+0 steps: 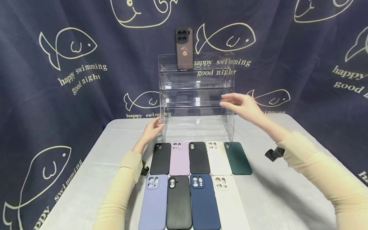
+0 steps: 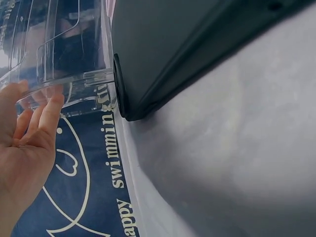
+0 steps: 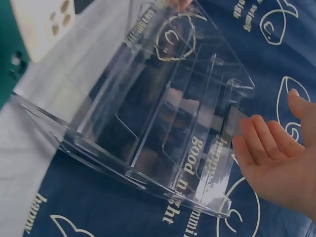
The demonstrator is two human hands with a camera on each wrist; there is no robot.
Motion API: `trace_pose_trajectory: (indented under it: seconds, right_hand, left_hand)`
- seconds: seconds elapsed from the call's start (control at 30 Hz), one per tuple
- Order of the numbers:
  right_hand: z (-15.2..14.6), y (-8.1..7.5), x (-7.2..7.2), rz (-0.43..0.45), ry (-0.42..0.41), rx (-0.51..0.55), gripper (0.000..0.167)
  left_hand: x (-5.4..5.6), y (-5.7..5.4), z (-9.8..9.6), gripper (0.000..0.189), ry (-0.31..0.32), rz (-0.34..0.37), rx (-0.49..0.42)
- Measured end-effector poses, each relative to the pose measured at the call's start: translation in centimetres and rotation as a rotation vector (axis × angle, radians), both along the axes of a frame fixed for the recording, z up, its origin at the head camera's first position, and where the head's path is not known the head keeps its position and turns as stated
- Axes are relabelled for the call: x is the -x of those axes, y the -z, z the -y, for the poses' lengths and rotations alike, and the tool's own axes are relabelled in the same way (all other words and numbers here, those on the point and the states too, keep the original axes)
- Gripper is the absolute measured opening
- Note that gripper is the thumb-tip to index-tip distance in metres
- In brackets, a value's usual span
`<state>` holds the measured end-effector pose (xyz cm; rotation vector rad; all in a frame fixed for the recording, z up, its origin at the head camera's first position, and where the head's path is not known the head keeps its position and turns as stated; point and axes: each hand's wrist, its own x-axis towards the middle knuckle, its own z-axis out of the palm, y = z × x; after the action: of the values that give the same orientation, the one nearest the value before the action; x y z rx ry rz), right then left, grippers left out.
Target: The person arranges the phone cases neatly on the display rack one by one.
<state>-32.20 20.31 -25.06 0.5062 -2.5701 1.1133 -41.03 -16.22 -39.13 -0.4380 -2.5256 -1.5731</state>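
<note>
A clear acrylic tiered stand (image 1: 198,111) stands at the back of the table. On its top tier leans a brownish translucent phone case (image 1: 184,52) with a black camera frame. My left hand (image 1: 150,130) is at the stand's left side wall, and in the left wrist view its fingertips (image 2: 55,101) rest right at the wall's edge. In front of the stand's right side my right hand (image 1: 241,104) is raised, thumb and fingers apart with nothing between them. The right wrist view shows that hand's palm with loosely bent fingers (image 3: 256,140).
Two rows of phone cases lie before the stand. The back row includes a lilac case (image 1: 179,161) and a dark green case (image 1: 238,158); the front row includes a navy case (image 1: 204,203) and a white case (image 1: 231,204). A fish-print curtain (image 1: 72,105) hangs behind.
</note>
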Motion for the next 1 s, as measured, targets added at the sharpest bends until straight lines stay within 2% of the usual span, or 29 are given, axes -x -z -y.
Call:
trace_pose_trajectory:
  seconds: [0.17,0.23,0.4,0.7,1.0]
  right_hand:
    - [-0.8,1.9,-1.9,0.016,-0.024,-0.021,0.042]
    - [-1.1,2.8,-2.5,0.013,-0.049,-0.026,0.041]
    - [-1.8,5.4,-3.7,0.055,-0.118,0.001,0.039]
    - [-3.6,8.8,-6.9,0.121,-0.107,-0.013,0.039]
    - [-4.5,11.6,-9.7,0.205,-0.118,-0.01,0.042]
  left_hand:
    - [0.1,0.1,0.1,0.054,0.0,-0.009,0.017]
    - [0.5,0.4,0.3,0.054,-0.011,-0.007,0.032]
    - [0.4,0.1,0.4,0.052,-0.035,-0.013,0.07]
    - [0.5,0.6,-0.2,0.052,-0.023,0.034,0.036]
    - [0.0,0.2,-0.4,0.051,-0.036,0.051,0.024]
